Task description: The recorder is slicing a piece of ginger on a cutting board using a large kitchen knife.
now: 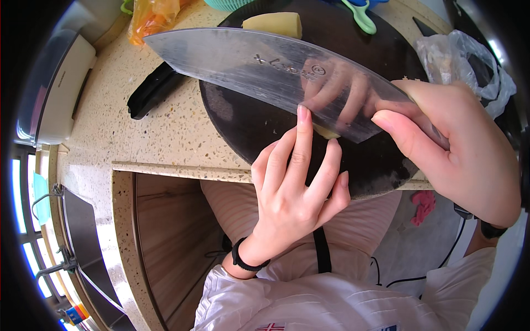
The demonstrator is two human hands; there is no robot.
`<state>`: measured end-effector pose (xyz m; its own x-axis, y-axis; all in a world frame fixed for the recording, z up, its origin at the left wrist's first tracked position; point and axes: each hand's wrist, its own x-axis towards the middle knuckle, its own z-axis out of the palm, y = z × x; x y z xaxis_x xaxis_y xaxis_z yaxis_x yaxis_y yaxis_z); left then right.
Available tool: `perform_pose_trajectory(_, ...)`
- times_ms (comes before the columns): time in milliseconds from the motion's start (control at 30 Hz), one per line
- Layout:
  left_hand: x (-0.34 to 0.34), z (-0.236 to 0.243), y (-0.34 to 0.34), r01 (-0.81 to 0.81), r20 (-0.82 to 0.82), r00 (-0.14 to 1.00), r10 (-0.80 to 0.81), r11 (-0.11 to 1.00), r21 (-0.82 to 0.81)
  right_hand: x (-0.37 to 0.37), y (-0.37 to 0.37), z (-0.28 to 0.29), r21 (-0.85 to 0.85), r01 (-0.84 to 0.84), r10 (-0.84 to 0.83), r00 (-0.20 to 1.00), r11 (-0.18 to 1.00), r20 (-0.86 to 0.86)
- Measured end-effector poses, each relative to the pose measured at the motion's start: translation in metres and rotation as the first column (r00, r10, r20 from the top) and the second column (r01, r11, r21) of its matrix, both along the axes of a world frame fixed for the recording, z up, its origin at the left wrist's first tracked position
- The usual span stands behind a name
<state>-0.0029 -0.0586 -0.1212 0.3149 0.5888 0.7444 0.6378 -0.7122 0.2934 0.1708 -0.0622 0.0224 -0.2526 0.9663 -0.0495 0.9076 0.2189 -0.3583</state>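
My right hand (441, 138) grips a large kitchen knife (232, 60) at its handle end. The broad steel blade slants across a round dark cutting board (243, 121), its tip toward the upper left. My left hand (292, 182) has its fingers spread, one fingertip at the blade's lower edge. Another fingertip is close to a small pale yellow piece (327, 132), mostly hidden by the blade; whether they touch I cannot tell. Beyond the blade lies a larger peeled, pale yellow chunk (273, 24), like potato, with a flat cut end.
A black-handled object (154, 91) lies left of the board, partly under the blade. An orange plastic bag (152, 19), a teal basket (229, 4), a light green handle (361, 17) and a clear plastic bag (464, 60) surround the board. A white appliance (63, 83) stands far left.
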Motion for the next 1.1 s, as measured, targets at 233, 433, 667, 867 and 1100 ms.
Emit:
perform_pose_trajectory(233,0.001,0.0,0.001,-0.004,0.01,1.0,0.004,1.0,-0.007,-0.008,0.003,-0.018,0.379,0.01,-0.001,1.0,0.925,-0.024)
perform_pose_trajectory(433,0.002,0.001,0.001,-0.007,0.025,1.0,0.007,1.0,-0.025,-0.012,0.008,-0.007,-0.015,0.115,-0.116,0.988,0.993,-0.1)
perform_pose_trajectory(667,0.001,0.0,0.001,-0.011,0.014,1.0,0.011,1.0,-0.011,-0.007,0.004,-0.008,0.068,0.074,-0.073,0.997,0.995,-0.006)
perform_pose_trajectory(867,0.0,0.001,0.0,-0.008,0.007,1.0,0.008,1.0,-0.01,0.003,0.007,-0.009,0.278,-0.051,0.04,0.998,0.959,0.045)
perform_pose_trajectory(1100,0.0,0.0,-0.001,-0.008,0.007,1.0,0.008,1.0,-0.013,-0.032,0.0,0.01,0.129,0.074,-0.091,0.987,0.989,0.132)
